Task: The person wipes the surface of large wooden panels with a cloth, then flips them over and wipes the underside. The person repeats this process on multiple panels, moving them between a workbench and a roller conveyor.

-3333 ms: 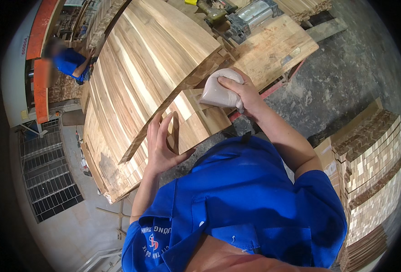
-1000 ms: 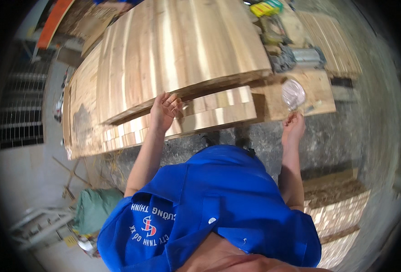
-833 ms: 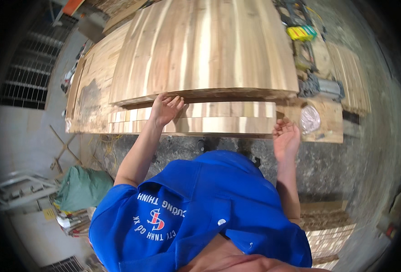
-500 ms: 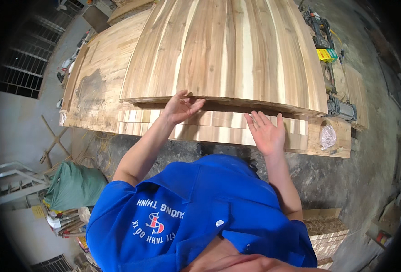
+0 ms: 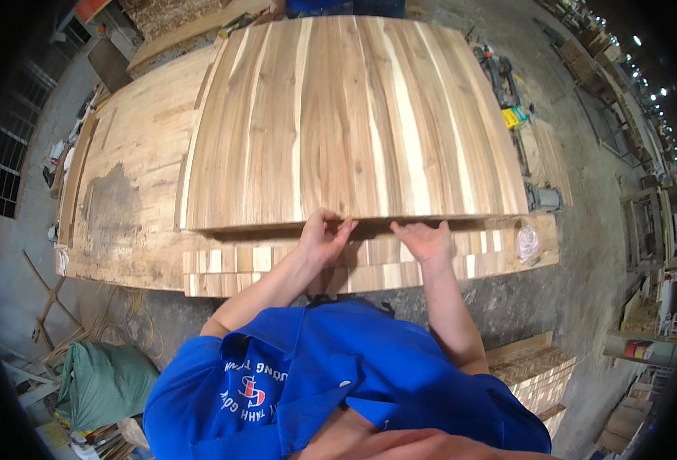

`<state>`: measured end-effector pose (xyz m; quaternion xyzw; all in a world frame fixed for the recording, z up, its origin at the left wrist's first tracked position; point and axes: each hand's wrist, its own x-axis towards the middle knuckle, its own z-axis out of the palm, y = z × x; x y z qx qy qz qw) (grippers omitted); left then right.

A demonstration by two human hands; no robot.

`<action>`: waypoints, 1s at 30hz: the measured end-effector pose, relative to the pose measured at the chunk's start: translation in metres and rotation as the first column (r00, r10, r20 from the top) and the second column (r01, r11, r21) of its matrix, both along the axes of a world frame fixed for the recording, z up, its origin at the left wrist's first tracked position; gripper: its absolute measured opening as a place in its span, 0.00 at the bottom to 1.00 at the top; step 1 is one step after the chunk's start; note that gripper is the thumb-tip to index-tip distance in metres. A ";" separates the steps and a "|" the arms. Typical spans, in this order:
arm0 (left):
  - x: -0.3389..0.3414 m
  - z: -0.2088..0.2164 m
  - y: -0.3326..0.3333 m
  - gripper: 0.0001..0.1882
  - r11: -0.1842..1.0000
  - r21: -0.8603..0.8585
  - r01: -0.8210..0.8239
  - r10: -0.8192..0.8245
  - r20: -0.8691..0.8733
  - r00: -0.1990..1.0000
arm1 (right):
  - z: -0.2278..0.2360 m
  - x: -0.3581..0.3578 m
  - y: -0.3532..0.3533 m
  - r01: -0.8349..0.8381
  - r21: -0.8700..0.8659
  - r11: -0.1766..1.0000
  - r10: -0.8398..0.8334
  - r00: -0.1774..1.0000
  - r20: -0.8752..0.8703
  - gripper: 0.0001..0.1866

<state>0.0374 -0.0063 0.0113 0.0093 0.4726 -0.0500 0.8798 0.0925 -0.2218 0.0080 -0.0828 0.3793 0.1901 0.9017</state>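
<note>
A wide wooden panel [image 5: 354, 123] of light and dark strips lies before me, its near edge overhanging a dark gap. At that edge, left of its middle, is my left hand [image 5: 327, 239], fingers bent and closed on the panel's rim. My right hand [image 5: 427, 241] is a little to the right, palm turned up, fingers fairly straight and apart, with the tips at the underside of the same edge. Below both hands, stacked striped boards [image 5: 262, 261] show their near ends. What supports the panel inside the gap is hidden.
A pale worktable [image 5: 116, 222] with a dark stain extends to the left. Clamps [image 5: 499, 80] and a yellow-green box [image 5: 513, 117] line the panel's right side. A clear plastic bag [image 5: 527, 244] sits at the table's right end. A green sack [image 5: 104, 383] stands at lower left.
My hands have come closer together and moved up to the panel's near edge; the left fingers have bent. My view has shifted, showing more of the panel's far end.
</note>
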 end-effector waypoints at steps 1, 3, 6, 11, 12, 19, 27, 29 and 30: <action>0.001 0.002 -0.001 0.05 1.000 0.005 0.015 -0.015 0.008 1.000 | -0.006 0.006 0.001 -0.055 -0.048 0.997 0.057 0.997 0.042 0.52; -0.001 -0.001 0.002 0.10 0.999 0.026 0.036 -0.037 0.045 0.998 | -0.012 0.014 0.012 -0.089 -0.094 0.992 0.093 0.995 0.033 0.52; 0.002 0.007 0.001 0.16 0.996 0.051 0.069 -0.069 -0.008 0.998 | -0.011 0.019 0.026 -0.152 -0.187 0.971 0.164 0.985 0.051 0.45; 0.003 0.015 -0.001 0.14 0.995 0.055 0.079 -0.074 -0.080 0.994 | -0.010 0.025 0.045 -0.160 -0.233 0.959 0.169 0.985 0.020 0.39; 0.003 0.013 -0.001 0.14 0.995 0.051 0.084 -0.079 -0.080 0.994 | -0.015 0.027 0.048 -0.146 -0.218 0.965 0.145 0.989 -0.021 0.39; -0.001 0.035 0.004 0.05 0.991 -0.001 0.132 -0.132 -0.004 0.991 | -0.052 0.033 0.045 -0.215 -0.255 0.943 0.146 0.954 -0.264 0.36; -0.001 0.073 0.013 0.13 0.996 0.001 0.093 -0.092 0.142 0.986 | -0.036 0.040 0.052 -0.062 -0.178 0.982 0.041 0.992 -0.121 0.38; -0.004 0.075 0.008 0.14 0.997 0.025 0.079 -0.082 0.126 0.989 | -0.027 0.034 0.054 -0.034 -0.142 0.989 0.025 0.997 -0.069 0.36; -0.004 0.077 0.005 0.14 0.996 0.047 0.076 -0.081 0.130 0.988 | -0.027 0.030 0.052 -0.031 -0.108 0.994 0.031 1.000 -0.005 0.35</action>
